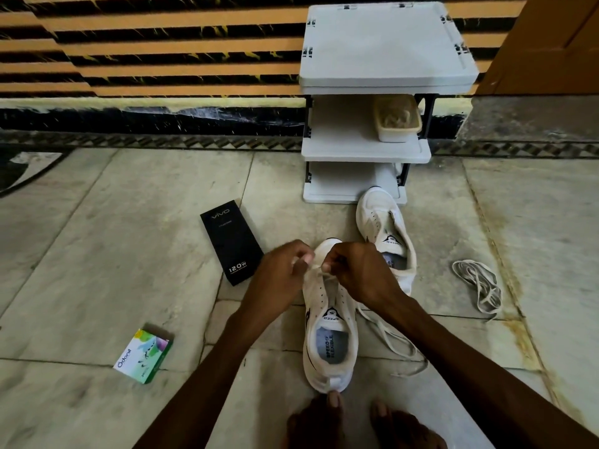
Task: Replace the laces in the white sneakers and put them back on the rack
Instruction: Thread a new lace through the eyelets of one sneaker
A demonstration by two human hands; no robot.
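Note:
A white sneaker (329,354) lies on the floor just in front of my feet, toe pointing away. Over its front eyelets my left hand (282,273) and my right hand (359,270) each pinch part of a white lace (385,335), whose loose ends trail on the floor to the shoe's right. The second white sneaker (385,228) sits farther off with no lace in it, touching the base of the white shoe rack (366,147). Another lace (479,283) lies bundled on the floor at the right.
A black phone box (231,241) lies left of the shoes and a small green carton (142,356) sits near left. A beige tub (397,119) stands on the rack's middle shelf. My bare feet (363,422) are at the near sneaker's heel. A wall stands behind.

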